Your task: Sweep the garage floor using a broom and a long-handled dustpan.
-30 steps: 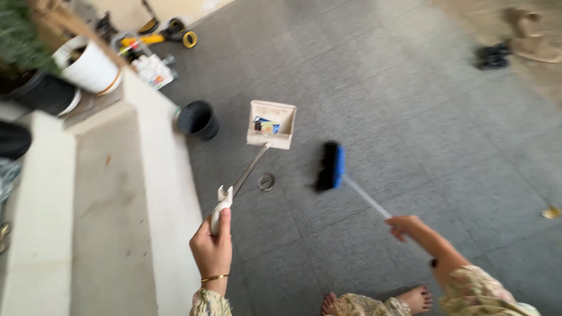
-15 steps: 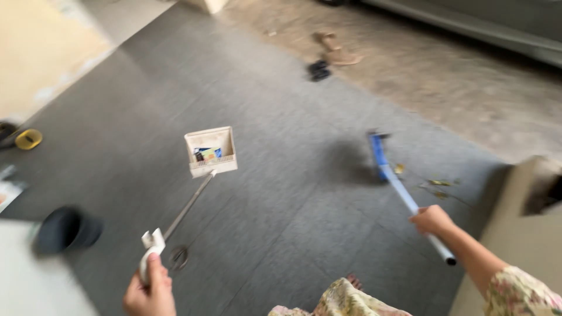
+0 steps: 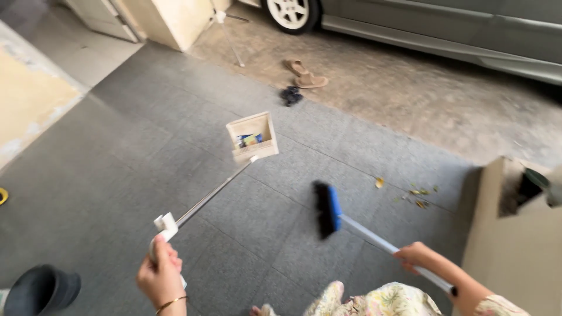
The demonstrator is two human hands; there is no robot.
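Grey floor tiles point(image 3: 146, 146) fill most of the frame, giving way in the upper right to rougher brownish concrete point(image 3: 421, 99) where a grey car point(image 3: 445, 26) is parked, one white wheel point(image 3: 291, 11) showing at the top edge. A pair of tan sandals point(image 3: 305, 73) and a dark bundle point(image 3: 290, 95) lie near the line where the two surfaces meet, upper centre.

At the lower left the left hand point(image 3: 159, 278) is closed in a fist around the white grip of a long-handled dustpan point(image 3: 253, 137). Its thin metal rod runs up and to the right to the beige box-shaped pan in the middle of the frame, which holds some colourful scraps inside. A gold bangle point(image 3: 171, 303) sits on that wrist.

At the lower right the right hand point(image 3: 414, 256) is wrapped around the pale handle of a broom point(image 3: 326, 209), whose blue head with black bristles sits at centre, just right of the dustpan rod and below the pan. A few yellow dry leaves point(image 3: 410, 193) are scattered on the tiles to the right of the broom head, apart from it.

A dark round pot point(image 3: 38, 289) stands in the bottom left corner, and a beige low wall point(image 3: 515, 234) rises at the right edge
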